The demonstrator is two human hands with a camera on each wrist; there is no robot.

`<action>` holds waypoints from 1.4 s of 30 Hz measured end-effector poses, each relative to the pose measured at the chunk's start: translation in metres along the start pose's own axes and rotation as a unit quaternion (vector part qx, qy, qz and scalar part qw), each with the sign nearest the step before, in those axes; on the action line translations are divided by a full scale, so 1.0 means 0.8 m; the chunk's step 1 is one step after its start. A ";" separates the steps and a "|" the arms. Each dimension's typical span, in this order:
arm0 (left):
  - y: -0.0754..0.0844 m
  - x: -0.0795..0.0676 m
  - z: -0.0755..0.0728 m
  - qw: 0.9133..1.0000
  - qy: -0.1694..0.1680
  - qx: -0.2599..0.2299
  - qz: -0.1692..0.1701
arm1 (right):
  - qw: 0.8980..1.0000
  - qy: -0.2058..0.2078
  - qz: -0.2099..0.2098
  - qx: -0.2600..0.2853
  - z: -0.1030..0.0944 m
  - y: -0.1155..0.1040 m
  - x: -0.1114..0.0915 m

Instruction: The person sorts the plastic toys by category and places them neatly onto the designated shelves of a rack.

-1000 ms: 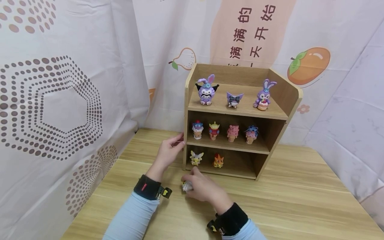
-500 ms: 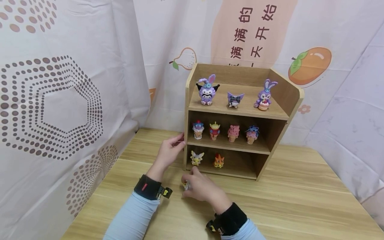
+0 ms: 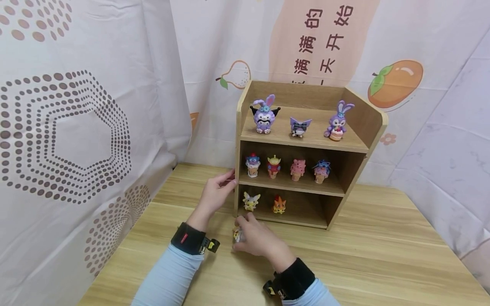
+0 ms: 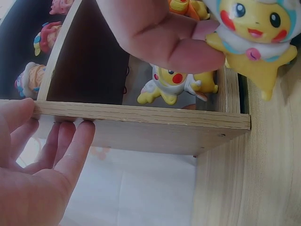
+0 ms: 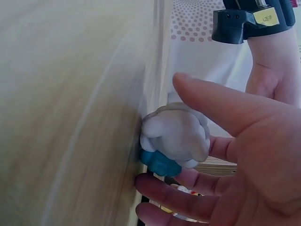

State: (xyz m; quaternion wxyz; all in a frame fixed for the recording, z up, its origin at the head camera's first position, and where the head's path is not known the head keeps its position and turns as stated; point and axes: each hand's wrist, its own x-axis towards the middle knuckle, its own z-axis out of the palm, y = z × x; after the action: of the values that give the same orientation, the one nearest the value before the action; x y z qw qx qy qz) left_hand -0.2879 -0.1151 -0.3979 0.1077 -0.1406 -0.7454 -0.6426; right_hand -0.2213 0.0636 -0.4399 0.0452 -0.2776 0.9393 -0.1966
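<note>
My right hand (image 3: 257, 238) pinches a small yellow Pikachu figurine (image 4: 256, 35) with a white and teal hood, low over the table before the shelf. Its white back and a teal part fill the right wrist view; its face shows in the left wrist view. My left hand (image 3: 216, 193) holds the left side panel of the wooden display shelf (image 3: 302, 146), thumb at the front edge, fingers against the outer face. On the bottom shelf stand another yellow figurine (image 3: 250, 201) with a pale hood and an orange figurine (image 3: 279, 205).
Several ice-cream-cone figurines (image 3: 297, 170) line the middle shelf. Up top stand three purple figurines, one (image 3: 337, 123) with a cake. The shelf stands on a wood-grain table (image 3: 367, 255), with a printed curtain (image 3: 214, 38) behind and to the left.
The Pikachu figurine has turned in my right fingers, from mostly white showing to some yellow. The right fingers have shifted slightly on it. My left hand has stayed at the shelf's side.
</note>
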 end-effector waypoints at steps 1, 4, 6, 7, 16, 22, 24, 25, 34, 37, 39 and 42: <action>0.000 0.000 0.000 1.000 0.000 0.000 0.000 | 1.000 0.000 0.000 0.001 0.000 0.000 0.000; 0.001 0.000 0.000 1.000 -0.001 -0.001 0.001 | 1.000 0.000 -0.001 0.004 0.000 -0.001 0.000; 0.001 0.000 0.000 1.000 -0.002 0.001 0.001 | 1.000 0.000 -0.001 0.004 0.001 0.000 0.000; 0.001 0.000 0.000 1.000 -0.003 0.001 0.001 | 1.000 0.001 -0.001 0.006 0.001 0.001 0.000; 0.001 0.001 0.001 1.000 -0.004 -0.001 0.002 | 0.999 0.011 -0.010 0.030 -0.001 0.009 0.000; 0.002 0.002 0.001 1.000 -0.001 0.007 0.001 | 0.998 0.019 -0.019 0.056 -0.008 0.013 -0.001; 0.002 0.002 0.001 1.000 -0.001 0.011 0.001 | 0.998 0.024 -0.022 0.058 -0.010 0.015 -0.001; 0.002 0.001 0.001 1.000 -0.001 0.012 0.002 | 0.998 0.027 -0.023 0.056 -0.010 0.016 -0.001; 0.000 0.001 0.000 1.000 -0.001 0.020 0.004 | 0.997 0.040 -0.044 0.050 -0.015 0.024 -0.002; 0.000 0.001 -0.001 1.000 -0.002 0.020 0.003 | 0.996 0.044 -0.054 0.058 -0.018 0.026 -0.003; 0.001 0.001 -0.001 1.000 -0.001 0.018 0.003 | 0.995 0.047 -0.060 0.065 -0.019 0.027 -0.005; 0.001 0.001 0.000 1.000 -0.001 0.014 0.003 | 0.993 0.054 -0.069 0.080 -0.022 0.028 -0.007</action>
State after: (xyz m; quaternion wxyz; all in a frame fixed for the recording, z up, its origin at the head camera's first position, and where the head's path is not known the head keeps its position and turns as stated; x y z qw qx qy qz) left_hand -0.2883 -0.1153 -0.3969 0.1113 -0.1420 -0.7536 -0.6320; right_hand -0.2315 0.0898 -0.4324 0.0027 -0.3260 0.9004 -0.2881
